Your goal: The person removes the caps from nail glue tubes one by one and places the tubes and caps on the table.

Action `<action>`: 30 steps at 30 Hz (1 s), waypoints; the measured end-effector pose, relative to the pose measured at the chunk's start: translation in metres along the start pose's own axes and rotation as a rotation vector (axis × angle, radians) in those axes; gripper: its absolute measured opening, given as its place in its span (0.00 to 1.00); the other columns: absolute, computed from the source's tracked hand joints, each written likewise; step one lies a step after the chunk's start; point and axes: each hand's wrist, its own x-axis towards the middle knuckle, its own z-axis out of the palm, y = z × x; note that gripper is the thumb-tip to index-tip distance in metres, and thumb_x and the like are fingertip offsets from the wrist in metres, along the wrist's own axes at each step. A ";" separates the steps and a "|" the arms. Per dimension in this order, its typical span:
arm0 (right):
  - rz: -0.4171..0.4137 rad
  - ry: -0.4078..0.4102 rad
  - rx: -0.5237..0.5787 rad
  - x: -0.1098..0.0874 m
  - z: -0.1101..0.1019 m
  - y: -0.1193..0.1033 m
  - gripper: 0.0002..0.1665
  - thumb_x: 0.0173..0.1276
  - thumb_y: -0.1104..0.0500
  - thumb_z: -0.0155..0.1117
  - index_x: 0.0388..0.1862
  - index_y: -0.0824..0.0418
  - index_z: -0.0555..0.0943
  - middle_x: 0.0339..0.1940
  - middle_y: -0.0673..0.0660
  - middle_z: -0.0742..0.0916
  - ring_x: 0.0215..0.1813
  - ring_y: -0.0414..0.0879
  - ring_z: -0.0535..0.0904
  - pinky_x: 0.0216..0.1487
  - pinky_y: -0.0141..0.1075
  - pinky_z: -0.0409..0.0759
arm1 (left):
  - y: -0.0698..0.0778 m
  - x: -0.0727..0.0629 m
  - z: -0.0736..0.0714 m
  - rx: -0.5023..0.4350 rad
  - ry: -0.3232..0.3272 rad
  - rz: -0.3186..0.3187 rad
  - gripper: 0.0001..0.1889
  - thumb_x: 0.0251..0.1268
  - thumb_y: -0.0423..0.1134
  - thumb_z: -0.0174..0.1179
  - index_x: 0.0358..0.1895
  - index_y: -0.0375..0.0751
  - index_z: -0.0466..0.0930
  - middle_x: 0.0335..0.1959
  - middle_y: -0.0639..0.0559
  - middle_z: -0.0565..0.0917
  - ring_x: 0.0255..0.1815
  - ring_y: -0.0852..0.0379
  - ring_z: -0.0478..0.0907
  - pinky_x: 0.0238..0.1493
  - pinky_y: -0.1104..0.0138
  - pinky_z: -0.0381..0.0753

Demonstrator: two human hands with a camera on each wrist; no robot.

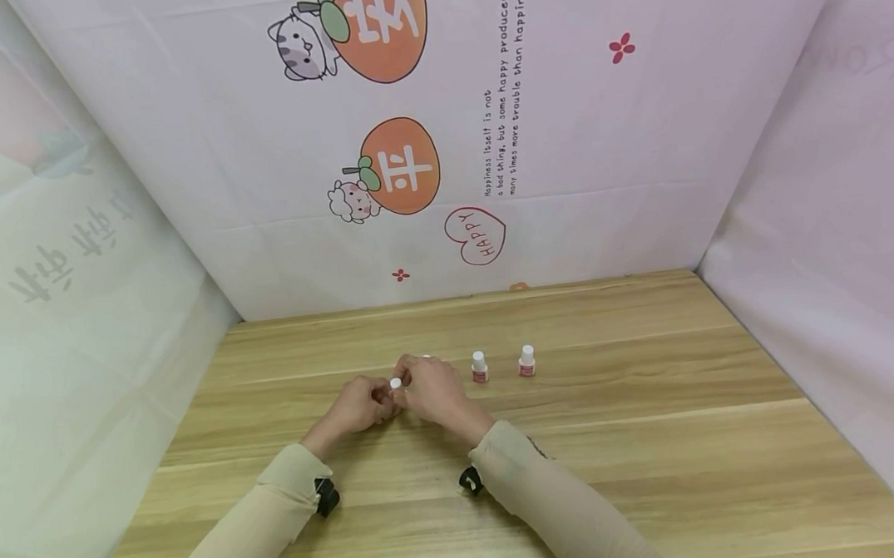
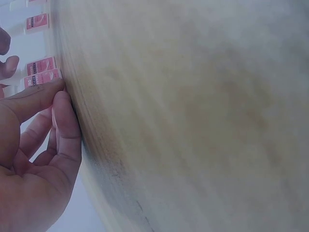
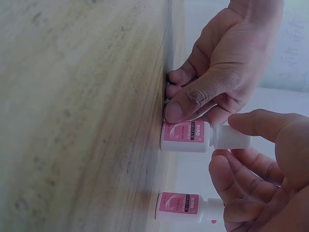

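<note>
A small white nail glue bottle point(image 3: 186, 137) with a pink label stands upright on the wooden table; its white cap point(image 1: 396, 384) shows between both hands in the head view. My right hand point(image 1: 433, 389) holds it by the cap, thumb on one side and fingers on the other. Low on the same bottle, the thumb and fingers of my left hand point(image 1: 361, 404) pinch close to its base. In the left wrist view, the left hand point(image 2: 43, 145) has thumb and index tips together in front of the label point(image 2: 41, 78).
Right of the hands stand two more nail glue bottles point(image 1: 479, 367), the farther one point(image 1: 526, 361) at the right. Another bottle point(image 3: 178, 203) stands close by, mostly hidden behind the right hand in the head view. A printed white cloth point(image 1: 563, 182) hangs at the table's back edge.
</note>
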 end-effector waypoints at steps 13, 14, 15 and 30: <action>0.000 -0.002 0.016 0.000 0.000 0.001 0.12 0.63 0.48 0.73 0.43 0.47 0.82 0.38 0.44 0.89 0.37 0.41 0.81 0.31 0.31 0.78 | 0.001 -0.001 0.001 -0.016 -0.002 -0.013 0.09 0.58 0.23 0.59 0.34 0.39 0.85 0.23 0.53 0.81 0.21 0.62 0.74 0.23 0.73 0.75; 0.000 -0.005 0.018 0.000 0.000 0.001 0.12 0.63 0.48 0.73 0.43 0.47 0.82 0.39 0.44 0.89 0.38 0.41 0.82 0.31 0.31 0.78 | 0.002 -0.002 0.001 -0.017 -0.002 -0.012 0.09 0.58 0.23 0.59 0.34 0.39 0.85 0.23 0.53 0.81 0.21 0.62 0.74 0.23 0.73 0.75; 0.000 -0.007 0.020 0.000 -0.001 0.001 0.12 0.63 0.48 0.73 0.43 0.47 0.83 0.39 0.44 0.89 0.38 0.41 0.82 0.31 0.31 0.78 | 0.002 -0.002 0.001 -0.014 -0.001 -0.009 0.08 0.58 0.23 0.59 0.34 0.39 0.85 0.23 0.54 0.81 0.21 0.62 0.74 0.23 0.73 0.75; -0.019 -0.006 0.006 -0.002 -0.002 -0.001 0.12 0.64 0.49 0.73 0.43 0.48 0.83 0.39 0.45 0.89 0.39 0.43 0.83 0.32 0.33 0.79 | 0.002 -0.002 0.001 0.014 0.014 0.016 0.08 0.56 0.23 0.59 0.33 0.38 0.85 0.23 0.52 0.82 0.20 0.63 0.73 0.22 0.74 0.73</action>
